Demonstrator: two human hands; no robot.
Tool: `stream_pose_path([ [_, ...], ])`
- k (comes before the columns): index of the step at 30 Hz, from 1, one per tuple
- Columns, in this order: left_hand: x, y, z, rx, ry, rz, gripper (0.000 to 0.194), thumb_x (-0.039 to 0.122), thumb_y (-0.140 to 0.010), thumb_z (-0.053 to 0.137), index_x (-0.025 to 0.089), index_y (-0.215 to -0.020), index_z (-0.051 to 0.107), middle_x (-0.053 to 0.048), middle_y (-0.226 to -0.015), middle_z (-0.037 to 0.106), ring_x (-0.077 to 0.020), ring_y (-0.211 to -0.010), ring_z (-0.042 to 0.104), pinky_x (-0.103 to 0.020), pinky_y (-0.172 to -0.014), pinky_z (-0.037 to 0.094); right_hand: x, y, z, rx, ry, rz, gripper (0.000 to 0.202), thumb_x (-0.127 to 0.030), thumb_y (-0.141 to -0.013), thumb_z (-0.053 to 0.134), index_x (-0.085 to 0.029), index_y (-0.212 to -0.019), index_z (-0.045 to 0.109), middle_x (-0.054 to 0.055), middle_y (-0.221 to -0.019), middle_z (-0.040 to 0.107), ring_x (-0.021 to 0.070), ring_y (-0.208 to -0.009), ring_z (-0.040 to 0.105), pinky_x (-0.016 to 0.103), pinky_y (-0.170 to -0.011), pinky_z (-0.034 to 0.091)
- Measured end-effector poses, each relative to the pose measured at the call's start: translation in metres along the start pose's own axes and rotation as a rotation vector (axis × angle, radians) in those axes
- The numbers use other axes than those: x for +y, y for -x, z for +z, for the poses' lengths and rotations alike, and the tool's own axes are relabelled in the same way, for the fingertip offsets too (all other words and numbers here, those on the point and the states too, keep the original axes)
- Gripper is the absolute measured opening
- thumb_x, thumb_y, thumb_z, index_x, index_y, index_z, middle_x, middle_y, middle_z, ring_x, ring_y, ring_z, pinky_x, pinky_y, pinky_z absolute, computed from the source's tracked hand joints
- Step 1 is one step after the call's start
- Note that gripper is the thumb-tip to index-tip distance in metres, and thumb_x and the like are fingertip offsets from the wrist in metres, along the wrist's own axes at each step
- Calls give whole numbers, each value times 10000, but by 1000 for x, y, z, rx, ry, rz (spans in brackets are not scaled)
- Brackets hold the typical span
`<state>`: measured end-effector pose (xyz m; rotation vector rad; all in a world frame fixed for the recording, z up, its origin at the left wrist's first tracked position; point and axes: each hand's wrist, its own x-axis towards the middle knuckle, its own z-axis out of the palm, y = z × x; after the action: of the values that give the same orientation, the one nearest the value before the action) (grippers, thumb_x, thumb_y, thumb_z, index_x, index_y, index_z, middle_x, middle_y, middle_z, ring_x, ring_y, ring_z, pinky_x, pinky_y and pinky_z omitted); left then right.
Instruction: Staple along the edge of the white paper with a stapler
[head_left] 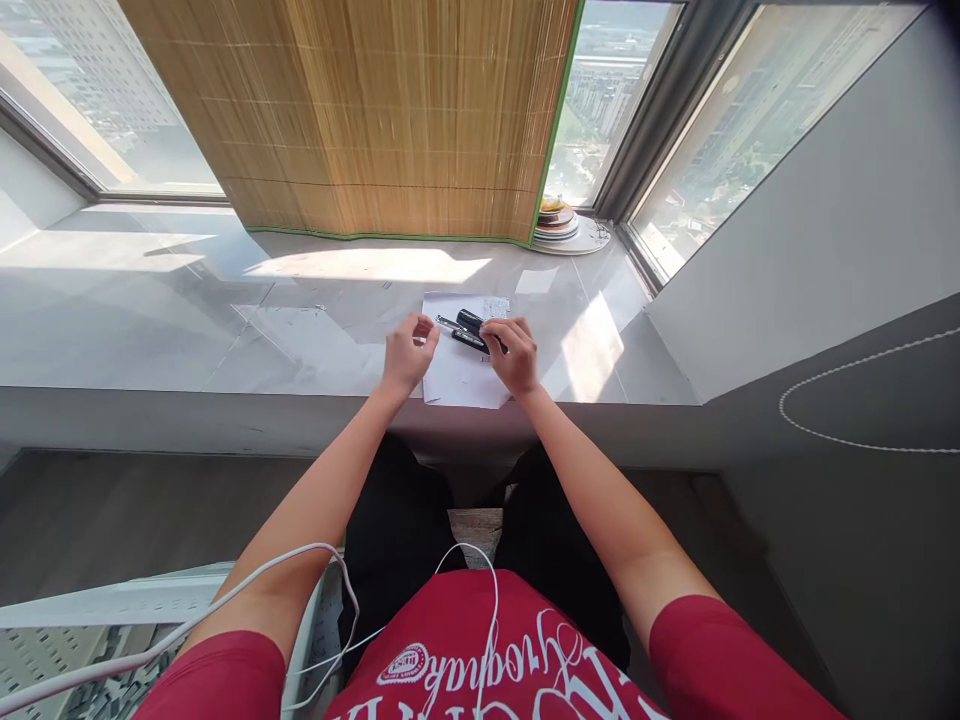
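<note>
On a white sheet of paper (465,383) lie several slim pen parts. One is a thick black pen piece (469,320); below it lies another black pen piece (469,341). A thinner dark piece with a silvery tip (448,323) points toward my left hand (410,352). That hand is closed in a pinch beside the paper's left edge; what it holds, if anything, is too small to make out. My right hand (514,352) pinches at the right ends of the black pieces, fingertips close to or touching them. Its fingers hide those ends and whatever is between them.
The paper lies near the front edge of a pale tiled window sill (315,350). A bamboo blind (375,120) hangs behind, with stacked plates (559,228) at its right. A white cable (247,580) crosses my left arm. A bead cord (825,380) hangs right.
</note>
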<state>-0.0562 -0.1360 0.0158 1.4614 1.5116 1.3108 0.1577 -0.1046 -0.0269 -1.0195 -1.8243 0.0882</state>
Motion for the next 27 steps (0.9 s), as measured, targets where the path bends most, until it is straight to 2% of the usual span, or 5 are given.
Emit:
stream_pose_path([
  [3,-25,-12,-26,88,-608,33,193,286,-918,644,205,-1093,649,-202,-1280,652,-415,-1320,514,-571,-1114,394,7,-5,-3,142,78,115,259,-331,-1068,507,-259,-993,743,75,-1011,767,271,-985,675,460,-920,570],
  [6,-43,-16,-35,83,-818,44,272,273,-961,540,186,-1203,626,-246,-1362,585,-443,-1332,471,-599,-1093,372,35,-19,-19,167,207,203,214,-316,-1022,539,-251,-951,731,68,-923,747,262,-895,663,457,-871,572],
  [14,-45,-14,-28,69,-882,85,300,299,-993,482,185,-1224,638,-255,-1352,556,-460,-1310,461,-603,-1062,367,141,-54,-74,-66,382,638,174,-258,-904,607,-153,-912,746,128,-849,721,253,-802,643,436,-828,533],
  [21,-47,-13,-29,74,-865,90,280,302,-999,500,191,-1214,641,-246,-1343,562,-453,-1306,462,-589,-1059,373,158,-48,-61,-181,406,529,264,-214,-928,527,-138,-1063,741,189,-1226,708,290,-1136,550,464,-1020,454],
  [27,-48,-13,-29,71,-965,89,280,271,-1006,477,193,-1226,631,-226,-1327,579,-426,-1268,493,-548,-1029,407,167,-55,-56,-282,470,557,377,-173,-1002,405,-130,-1246,688,185,-1405,614,269,-1216,500,422,-1035,402],
])
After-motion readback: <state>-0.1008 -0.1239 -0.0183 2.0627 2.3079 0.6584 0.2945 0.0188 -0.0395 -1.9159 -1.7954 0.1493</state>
